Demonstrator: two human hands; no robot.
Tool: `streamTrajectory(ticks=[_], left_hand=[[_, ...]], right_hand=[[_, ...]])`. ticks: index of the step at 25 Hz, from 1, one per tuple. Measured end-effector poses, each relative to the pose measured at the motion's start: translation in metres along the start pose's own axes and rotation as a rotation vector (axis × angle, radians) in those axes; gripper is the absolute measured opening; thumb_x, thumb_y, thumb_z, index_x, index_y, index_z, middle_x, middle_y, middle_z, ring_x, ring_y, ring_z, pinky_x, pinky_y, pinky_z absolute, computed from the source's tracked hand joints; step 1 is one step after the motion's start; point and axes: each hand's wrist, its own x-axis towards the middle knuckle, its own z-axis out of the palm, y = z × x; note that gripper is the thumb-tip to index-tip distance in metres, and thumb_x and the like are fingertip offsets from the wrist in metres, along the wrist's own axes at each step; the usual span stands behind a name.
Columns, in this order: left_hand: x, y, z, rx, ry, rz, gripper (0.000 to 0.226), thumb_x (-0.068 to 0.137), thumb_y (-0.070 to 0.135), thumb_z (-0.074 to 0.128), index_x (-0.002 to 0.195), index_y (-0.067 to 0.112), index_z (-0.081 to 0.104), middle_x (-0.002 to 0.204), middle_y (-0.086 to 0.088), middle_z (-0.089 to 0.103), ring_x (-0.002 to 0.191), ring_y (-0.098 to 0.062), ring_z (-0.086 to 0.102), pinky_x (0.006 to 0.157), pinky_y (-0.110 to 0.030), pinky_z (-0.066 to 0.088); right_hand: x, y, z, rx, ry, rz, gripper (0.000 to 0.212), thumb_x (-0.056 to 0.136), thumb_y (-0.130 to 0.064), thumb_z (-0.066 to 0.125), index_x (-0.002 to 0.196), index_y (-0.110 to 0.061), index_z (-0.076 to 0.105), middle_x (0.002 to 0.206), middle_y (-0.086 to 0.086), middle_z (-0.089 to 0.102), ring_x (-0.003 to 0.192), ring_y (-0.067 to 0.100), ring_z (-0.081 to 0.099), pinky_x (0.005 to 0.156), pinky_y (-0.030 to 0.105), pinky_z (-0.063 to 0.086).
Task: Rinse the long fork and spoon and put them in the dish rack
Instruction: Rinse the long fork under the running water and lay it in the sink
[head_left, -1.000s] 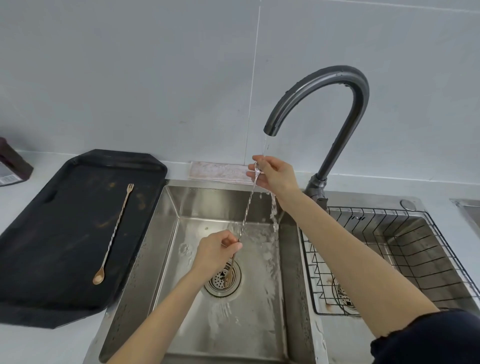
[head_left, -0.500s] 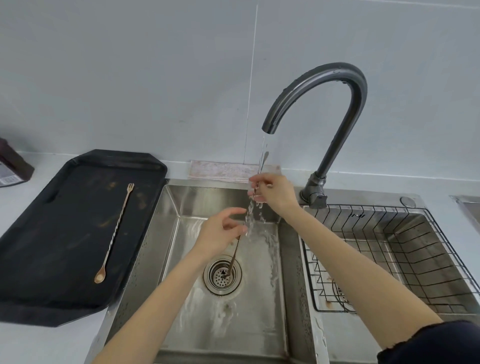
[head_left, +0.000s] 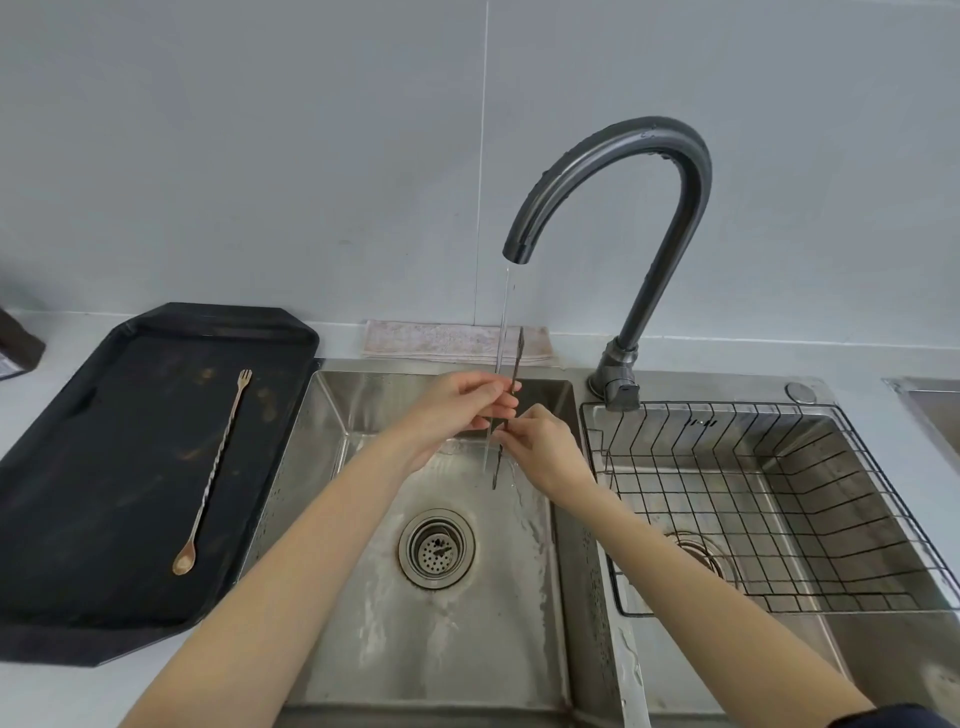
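Note:
A long thin dark metal utensil (head_left: 517, 358) stands almost upright over the left sink basin (head_left: 363, 597), right beside the thin water stream (head_left: 503, 322) from the tap (head_left: 613, 150). My left hand (head_left: 457, 410) pinches its middle from the left. My right hand (head_left: 540, 447) grips it just below, from the right. Its lower tip (head_left: 496, 475) pokes out under the hands; which end is fork or spoon I cannot tell. A second, gold utensil (head_left: 218, 467), with a fork end far and a spoon end near, lies on the black tray (head_left: 104, 467). The wire dish rack (head_left: 701, 404) sits in the right basin.
The drain strainer (head_left: 436, 548) lies below the hands. A folded cloth (head_left: 447, 340) rests behind the sink against the wall. The tap base (head_left: 618, 379) stands between the two basins. A dark box (head_left: 15, 343) is at the far left edge of the counter.
My left hand rose from near the drain to meet my right hand, which dropped lower. The utensil now stands steeper, its top end sticking up above both hands.

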Motion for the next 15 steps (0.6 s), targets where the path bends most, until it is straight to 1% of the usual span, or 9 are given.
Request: streamTrajectory(ticks=[1, 3, 5, 8, 11, 12, 15], left_hand=[[0.002, 0.002, 0.001, 0.02, 0.001, -0.001, 0.023, 0.096, 0.014, 0.046, 0.111, 0.011, 0.063, 0.086, 0.007, 0.065, 0.081, -0.002, 0.061, 0.071, -0.016, 0.044], [0.005, 0.004, 0.001, 0.033, 0.016, -0.001, 0.024, 0.093, 0.018, 0.051, 0.113, 0.012, 0.062, 0.09, 0.006, 0.063, 0.083, -0.003, 0.06, 0.071, -0.016, 0.044], [0.009, 0.007, 0.001, 0.03, 0.072, 0.006, 0.025, 0.09, 0.023, 0.057, 0.112, 0.013, 0.062, 0.093, 0.005, 0.062, 0.084, -0.006, 0.057, 0.069, -0.016, 0.044], [0.017, 0.016, 0.002, 0.02, 0.206, 0.054, 0.022, 0.088, 0.025, 0.059, 0.104, 0.012, 0.066, 0.083, 0.008, 0.06, 0.075, -0.002, 0.055, 0.065, -0.015, 0.042], [0.026, 0.028, 0.002, 0.029, 0.268, 0.1, 0.025, 0.087, 0.025, 0.06, 0.106, 0.009, 0.068, 0.082, 0.008, 0.062, 0.072, -0.001, 0.055, 0.066, -0.013, 0.041], [0.028, 0.032, 0.002, 0.024, 0.27, 0.108, 0.025, 0.088, 0.024, 0.059, 0.106, 0.009, 0.068, 0.081, 0.009, 0.062, 0.071, -0.001, 0.056, 0.066, -0.013, 0.04], [0.033, 0.039, 0.004, 0.002, 0.282, 0.122, 0.024, 0.088, 0.023, 0.058, 0.105, 0.009, 0.068, 0.077, 0.01, 0.063, 0.069, -0.002, 0.059, 0.062, -0.014, 0.041]], right_hand=[[0.0, 0.001, 0.0, -0.004, 0.002, 0.003, 0.029, 0.093, -0.022, 0.054, 0.087, 0.003, 0.068, 0.085, 0.004, 0.049, 0.078, 0.018, 0.049, 0.076, 0.036, 0.046], [-0.001, 0.002, -0.003, -0.033, -0.004, 0.015, 0.031, 0.093, -0.023, 0.054, 0.082, 0.003, 0.066, 0.078, 0.006, 0.053, 0.076, 0.025, 0.054, 0.074, 0.039, 0.048], [0.0, 0.003, -0.006, -0.06, -0.009, 0.043, 0.032, 0.092, -0.027, 0.055, 0.078, 0.0, 0.065, 0.073, 0.008, 0.058, 0.079, 0.031, 0.061, 0.073, 0.041, 0.051], [0.0, 0.003, -0.008, -0.04, 0.006, 0.087, 0.027, 0.09, -0.031, 0.057, 0.078, -0.008, 0.065, 0.081, 0.013, 0.071, 0.083, 0.03, 0.065, 0.075, 0.04, 0.054], [0.0, 0.003, -0.009, 0.01, 0.026, 0.106, 0.028, 0.09, -0.03, 0.058, 0.066, -0.018, 0.052, 0.081, 0.015, 0.072, 0.083, 0.029, 0.069, 0.074, 0.04, 0.055], [0.0, 0.003, -0.009, 0.023, 0.035, 0.108, 0.027, 0.09, -0.029, 0.058, 0.066, -0.018, 0.051, 0.08, 0.015, 0.071, 0.083, 0.03, 0.069, 0.074, 0.041, 0.055], [0.001, 0.005, -0.009, 0.087, 0.053, 0.113, 0.019, 0.089, -0.024, 0.059, 0.079, -0.008, 0.061, 0.081, 0.014, 0.071, 0.084, 0.031, 0.069, 0.079, 0.045, 0.056]])
